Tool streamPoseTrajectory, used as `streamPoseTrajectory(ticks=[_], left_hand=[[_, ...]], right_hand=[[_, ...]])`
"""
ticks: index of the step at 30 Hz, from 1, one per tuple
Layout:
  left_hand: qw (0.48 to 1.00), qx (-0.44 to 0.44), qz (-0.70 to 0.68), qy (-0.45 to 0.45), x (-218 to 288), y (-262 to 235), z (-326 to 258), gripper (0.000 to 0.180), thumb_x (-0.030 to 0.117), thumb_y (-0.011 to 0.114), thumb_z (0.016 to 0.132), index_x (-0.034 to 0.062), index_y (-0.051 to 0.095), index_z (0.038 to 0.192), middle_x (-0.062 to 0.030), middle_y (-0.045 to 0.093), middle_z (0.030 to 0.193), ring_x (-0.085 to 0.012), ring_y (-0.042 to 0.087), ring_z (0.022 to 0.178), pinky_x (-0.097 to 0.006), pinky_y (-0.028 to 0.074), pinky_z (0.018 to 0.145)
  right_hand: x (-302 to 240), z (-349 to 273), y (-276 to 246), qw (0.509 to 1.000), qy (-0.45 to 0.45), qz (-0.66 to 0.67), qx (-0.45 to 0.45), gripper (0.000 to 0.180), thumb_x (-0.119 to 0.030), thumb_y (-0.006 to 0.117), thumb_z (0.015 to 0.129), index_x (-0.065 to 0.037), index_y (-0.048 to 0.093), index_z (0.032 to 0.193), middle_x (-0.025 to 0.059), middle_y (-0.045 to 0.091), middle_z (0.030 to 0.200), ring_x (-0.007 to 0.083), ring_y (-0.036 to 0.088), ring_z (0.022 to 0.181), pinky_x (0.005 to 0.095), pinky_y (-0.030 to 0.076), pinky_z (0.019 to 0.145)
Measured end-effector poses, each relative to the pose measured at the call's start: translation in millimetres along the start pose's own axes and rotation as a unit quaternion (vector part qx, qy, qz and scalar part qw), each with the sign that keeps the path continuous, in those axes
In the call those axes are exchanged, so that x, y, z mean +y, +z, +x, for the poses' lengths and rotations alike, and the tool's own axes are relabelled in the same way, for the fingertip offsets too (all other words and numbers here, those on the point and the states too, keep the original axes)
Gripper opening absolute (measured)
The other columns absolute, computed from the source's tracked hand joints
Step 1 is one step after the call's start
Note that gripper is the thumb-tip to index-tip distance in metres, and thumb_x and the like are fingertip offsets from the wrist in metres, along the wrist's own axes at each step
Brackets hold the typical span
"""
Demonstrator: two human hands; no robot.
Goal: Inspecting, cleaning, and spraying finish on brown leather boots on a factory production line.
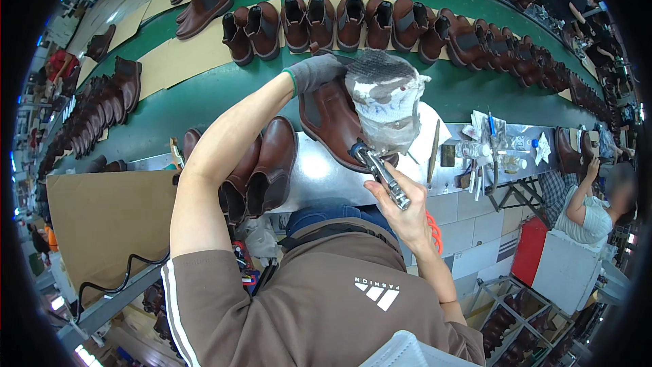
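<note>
At the left, a flat sheet of brown cardboard (102,221) lies on the near bench, and just right of it a pair of brown ankle boots (261,166) stands upright, side by side, openings toward the person, within easy reach. Their leather is smooth and slightly glossy, with dark elastic panels at the sides.

The left hand (314,71), in a grey knit glove with a green cuff, has its fingers closed over the top of a brown boot (329,119), propping it tilted on the shiny metal worktop (319,177) so that its side faces the tool. A stained, wadded white cloth (386,98) covers the boot's right part, apparently to guard or wipe the leather.

The bare right hand (401,207) grips a slim metal hand tool (380,173), fingers wrapped tight round its ridged barrel, its dark tip touching the boot just under the cloth.

Beyond, the green conveyor belt (204,105) carries a curved row of matching boots (353,20) on tan card pads. Farther right, small bottles and brushes (492,146) clutter the bench, and another seated person (591,207) works well apart.
</note>
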State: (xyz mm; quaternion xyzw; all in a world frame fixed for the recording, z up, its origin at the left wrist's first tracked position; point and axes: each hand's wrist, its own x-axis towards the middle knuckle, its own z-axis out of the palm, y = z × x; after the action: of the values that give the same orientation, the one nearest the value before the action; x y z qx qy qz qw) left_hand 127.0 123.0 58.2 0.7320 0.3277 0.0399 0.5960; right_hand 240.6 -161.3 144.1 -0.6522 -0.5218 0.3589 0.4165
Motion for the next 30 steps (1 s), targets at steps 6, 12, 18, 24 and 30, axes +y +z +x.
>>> streamPoseTrajectory(ticks=[6,12,18,24,30], left_hand=[[0.991,0.009,0.135,0.000,-26,-10,17,0.025,0.018,0.048,0.087,0.0073,0.065,0.102,-0.0170,0.065,0.098,-0.0315,0.063,0.090,-0.033,0.047,0.080],[0.980,0.000,0.196,-0.025,-10,-14,15,0.026,0.023,0.051,0.090,0.0068,0.066,0.105,-0.0184,0.065,0.097,-0.0325,0.062,0.086,-0.034,0.045,0.077],[0.992,-0.037,-0.087,0.088,-20,-21,-14,0.035,0.027,0.059,0.088,-0.0039,0.063,0.104,-0.0082,0.066,0.092,-0.0120,0.056,0.083,-0.028,0.042,0.078],[0.981,-0.112,-0.138,0.083,0,-21,-41,0.032,0.028,0.059,0.090,-0.0026,0.067,0.098,-0.0006,0.064,0.091,-0.0047,0.052,0.082,-0.023,0.042,0.075],[0.988,-0.060,-0.075,0.117,-11,-12,-59,0.031,0.028,0.061,0.089,-0.0014,0.068,0.086,0.0053,0.048,0.068,-0.0039,0.039,0.065,-0.023,0.034,0.058]], right_hand=[[7,-7,13,1.000,-0.007,-0.002,-0.003,0.039,-0.007,0.069,0.081,0.005,0.057,0.116,0.0129,0.063,0.077,0.0130,0.057,0.063,0.0276,0.045,0.056],[9,-9,18,0.998,0.052,0.025,-0.036,0.036,-0.006,0.070,0.080,0.003,0.060,0.113,0.0076,0.061,0.072,0.0084,0.051,0.062,0.0258,0.044,0.056],[-3,-22,-9,0.989,0.062,0.129,0.041,0.037,-0.005,0.072,0.078,0.006,0.061,0.111,0.0015,0.059,0.072,0.0055,0.049,0.061,0.0203,0.043,0.056],[-22,-4,-24,0.995,-0.031,0.084,0.055,0.037,-0.005,0.073,0.077,0.008,0.060,0.109,0.0066,0.063,0.071,0.0069,0.055,0.063,0.0210,0.045,0.057],[-27,3,-21,0.994,-0.023,0.103,-0.020,0.036,-0.008,0.069,0.081,0.010,0.058,0.109,0.0136,0.069,0.080,0.0142,0.064,0.068,0.0265,0.049,0.063]])
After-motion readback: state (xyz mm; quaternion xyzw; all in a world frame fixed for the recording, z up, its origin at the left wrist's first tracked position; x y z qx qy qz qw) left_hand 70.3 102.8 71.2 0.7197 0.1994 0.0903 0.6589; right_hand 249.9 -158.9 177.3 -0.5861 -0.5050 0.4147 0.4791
